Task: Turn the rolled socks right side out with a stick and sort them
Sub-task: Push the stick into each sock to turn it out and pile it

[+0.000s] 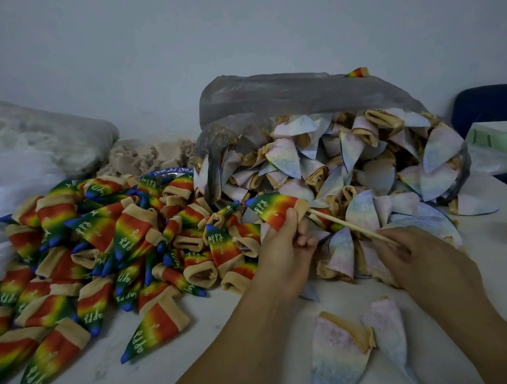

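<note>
Pale wall (223, 18) backs a white counter (237, 371) strewn with socks. At 9 o'clock lies a heap of rainbow socks (91, 245), right side out, with beige cuffs. From 12 to 2 o'clock a grey plastic bag (265, 93) spills pale inside-out socks (339, 164) onto the counter. Near the centre, the left grip (282, 246) pinches the cuff of one rainbow sock (275, 206), which sits over the far tip of a thin wooden stick (347, 226). The right grip (421, 253), at 4 o'clock from it, curls round the stick's near end. Two pale loose socks (341, 351) lie at 5 o'clock, just beside the right forearm. A blue chair (498, 104) stands at 3 o'clock.
</note>
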`<state>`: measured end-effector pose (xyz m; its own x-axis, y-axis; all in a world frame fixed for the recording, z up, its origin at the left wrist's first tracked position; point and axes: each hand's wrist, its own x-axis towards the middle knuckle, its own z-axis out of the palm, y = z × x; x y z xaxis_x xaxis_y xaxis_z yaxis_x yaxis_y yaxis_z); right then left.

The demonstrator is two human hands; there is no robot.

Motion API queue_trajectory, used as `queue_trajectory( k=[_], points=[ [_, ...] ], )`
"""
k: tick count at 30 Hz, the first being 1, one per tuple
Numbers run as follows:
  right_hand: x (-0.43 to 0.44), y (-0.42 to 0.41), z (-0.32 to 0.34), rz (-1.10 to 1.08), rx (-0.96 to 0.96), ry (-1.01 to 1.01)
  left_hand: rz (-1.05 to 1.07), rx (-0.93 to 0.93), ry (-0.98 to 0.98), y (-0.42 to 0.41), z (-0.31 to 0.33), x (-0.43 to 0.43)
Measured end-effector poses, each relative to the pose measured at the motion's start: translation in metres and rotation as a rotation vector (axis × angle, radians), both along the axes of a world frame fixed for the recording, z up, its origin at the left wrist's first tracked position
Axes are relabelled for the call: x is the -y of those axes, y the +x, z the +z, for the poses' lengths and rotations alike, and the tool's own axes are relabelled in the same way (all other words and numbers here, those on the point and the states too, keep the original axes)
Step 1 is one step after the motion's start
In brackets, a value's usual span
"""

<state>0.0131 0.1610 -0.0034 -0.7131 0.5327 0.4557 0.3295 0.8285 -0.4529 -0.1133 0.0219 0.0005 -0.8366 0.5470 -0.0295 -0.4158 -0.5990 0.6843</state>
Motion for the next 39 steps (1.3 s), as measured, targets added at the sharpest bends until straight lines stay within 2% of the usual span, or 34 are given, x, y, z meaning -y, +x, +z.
queue_trajectory(
  k=[3, 7, 9, 12, 15, 18, 21, 30, 35, 39],
  points=[
    [-0.010, 0.002, 0.000, -0.074, 0.068, -0.045, -0.109, 0.133, 0.141, 0.001, 0.001, 0.002],
    [-0.015, 0.005, 0.002, -0.172, 0.011, -0.164, -0.157, 0.166, 0.230, 0.001, 0.004, 0.004],
    [-0.012, 0.005, 0.005, -0.099, -0.068, -0.225, -0.169, 0.080, 0.161, 0.004, 0.003, 0.003],
    [0.008, 0.002, 0.014, 0.127, -0.221, -0.380, -0.193, -0.150, -0.044, 0.014, 0.001, -0.004],
    [0.030, 0.000, 0.020, 0.294, -0.255, -0.586, -0.301, -0.306, -0.116, 0.019, -0.003, -0.007],
    [0.033, -0.002, 0.015, 0.376, -0.231, -0.576, -0.380, -0.387, -0.182, 0.023, -0.004, -0.006],
    [0.029, -0.002, 0.012, 0.350, -0.266, -0.539, -0.333, -0.408, -0.195, 0.025, -0.005, -0.004],
    [0.029, -0.004, 0.006, 0.328, -0.221, -0.440, -0.194, -0.263, -0.201, 0.018, -0.007, -0.002],
    [0.037, -0.008, 0.006, 0.376, -0.264, -0.655, -0.157, -0.251, -0.161, 0.022, -0.001, -0.003],
    [0.037, -0.005, 0.005, 0.386, -0.279, -0.680, -0.143, -0.333, -0.229, 0.019, -0.002, -0.003]
  ],
)
